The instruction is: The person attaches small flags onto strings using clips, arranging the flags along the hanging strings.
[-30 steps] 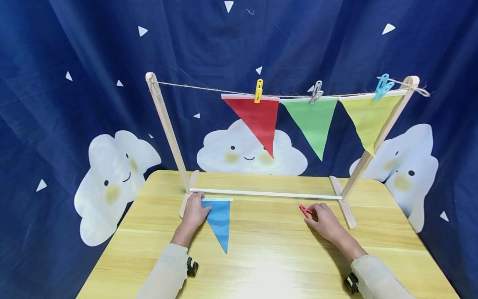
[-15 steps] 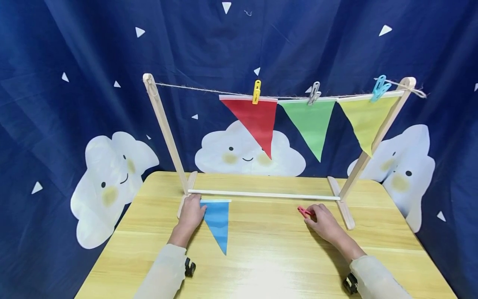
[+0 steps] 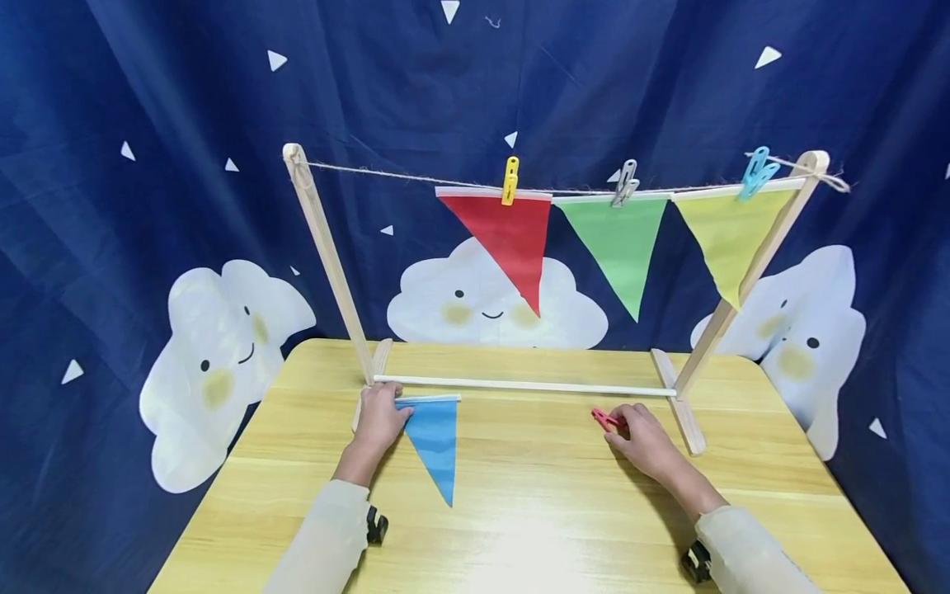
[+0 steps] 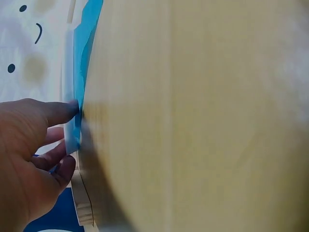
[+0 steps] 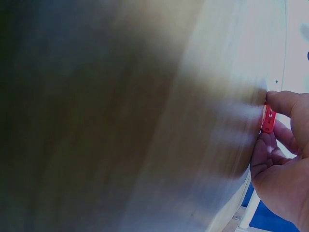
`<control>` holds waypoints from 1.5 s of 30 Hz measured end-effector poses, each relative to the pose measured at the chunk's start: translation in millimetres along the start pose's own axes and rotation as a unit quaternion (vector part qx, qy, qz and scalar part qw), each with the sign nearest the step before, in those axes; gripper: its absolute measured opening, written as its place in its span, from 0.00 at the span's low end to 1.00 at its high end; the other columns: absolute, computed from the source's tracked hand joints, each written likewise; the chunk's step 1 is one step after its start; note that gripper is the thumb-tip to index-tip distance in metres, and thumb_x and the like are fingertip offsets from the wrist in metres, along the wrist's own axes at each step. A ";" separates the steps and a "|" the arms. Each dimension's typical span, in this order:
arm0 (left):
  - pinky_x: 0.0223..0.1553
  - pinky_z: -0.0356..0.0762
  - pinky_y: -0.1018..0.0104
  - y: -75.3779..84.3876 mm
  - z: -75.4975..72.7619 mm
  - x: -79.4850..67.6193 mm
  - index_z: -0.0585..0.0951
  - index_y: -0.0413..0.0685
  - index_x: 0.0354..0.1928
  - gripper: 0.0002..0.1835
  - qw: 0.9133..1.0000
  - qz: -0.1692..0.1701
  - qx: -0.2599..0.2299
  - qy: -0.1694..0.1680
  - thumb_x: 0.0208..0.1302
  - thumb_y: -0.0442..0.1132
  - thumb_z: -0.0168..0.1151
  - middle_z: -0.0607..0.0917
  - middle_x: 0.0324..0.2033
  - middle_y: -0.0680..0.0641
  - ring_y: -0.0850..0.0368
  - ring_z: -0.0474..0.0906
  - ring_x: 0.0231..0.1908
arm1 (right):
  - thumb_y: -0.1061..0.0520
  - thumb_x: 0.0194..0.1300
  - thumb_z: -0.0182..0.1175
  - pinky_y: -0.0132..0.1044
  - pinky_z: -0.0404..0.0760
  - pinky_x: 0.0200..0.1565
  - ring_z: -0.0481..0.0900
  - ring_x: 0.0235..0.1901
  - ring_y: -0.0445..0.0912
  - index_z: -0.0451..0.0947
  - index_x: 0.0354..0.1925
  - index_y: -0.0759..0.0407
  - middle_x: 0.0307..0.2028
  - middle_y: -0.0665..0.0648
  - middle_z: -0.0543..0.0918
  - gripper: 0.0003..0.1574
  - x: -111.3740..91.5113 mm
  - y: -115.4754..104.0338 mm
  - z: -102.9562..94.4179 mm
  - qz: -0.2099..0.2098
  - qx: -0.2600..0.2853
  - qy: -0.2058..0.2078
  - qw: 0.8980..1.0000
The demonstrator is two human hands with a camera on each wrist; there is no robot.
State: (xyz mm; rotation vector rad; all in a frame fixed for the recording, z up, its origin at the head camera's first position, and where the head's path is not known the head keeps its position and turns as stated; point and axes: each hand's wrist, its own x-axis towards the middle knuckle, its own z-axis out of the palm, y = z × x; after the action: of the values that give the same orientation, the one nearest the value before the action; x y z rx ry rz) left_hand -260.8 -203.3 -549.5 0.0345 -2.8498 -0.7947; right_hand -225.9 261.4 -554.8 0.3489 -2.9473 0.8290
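Observation:
In the head view, my left hand (image 3: 381, 419) pinches the upper left corner of a blue triangular pennant (image 3: 436, 437). Its white top strip slants a little, and the tip points toward me. The left wrist view shows the thumb on one side of the pennant's white strip (image 4: 69, 87) and fingers on the other. Over the right part of the table, my right hand (image 3: 644, 439) holds a red clothespin (image 3: 604, 419) between thumb and fingers. From the right wrist view, the clothespin (image 5: 269, 119) sits at the fingertips, close to the tabletop.
A wooden frame (image 3: 326, 247) stands at the table's back, with a low white crossbar (image 3: 519, 385). From its string hang red (image 3: 519, 239), green (image 3: 623, 239) and yellow pennants (image 3: 731, 231), clipped by yellow (image 3: 510, 181), grey (image 3: 626, 183) and light blue clothespins (image 3: 757, 173).
The left hand has taken the blue pennant's corner more firmly, and its top strip now slants slightly. The right hand with the red clothespin has stayed in place; the head view has shifted slightly.

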 end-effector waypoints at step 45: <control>0.47 0.77 0.71 0.1 0.3 -5.6 0.88 0.37 0.45 0.08 0.939 -0.095 -0.332 -0.005 0.65 0.31 0.70 0.88 0.46 0.40 0.52 0.81 0.48 | 0.59 0.63 0.72 0.40 0.74 0.37 0.72 0.34 0.46 0.80 0.48 0.66 0.37 0.59 0.77 0.18 -2.4 -2.2 -3.3 -0.002 -0.005 0.001 1.000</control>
State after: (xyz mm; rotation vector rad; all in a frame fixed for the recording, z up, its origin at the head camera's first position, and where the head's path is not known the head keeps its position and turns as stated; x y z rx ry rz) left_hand -255.3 -202.6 -550.6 0.2143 -2.4552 -1.7495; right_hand -223.1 261.8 -551.2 0.3532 -2.9470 0.8142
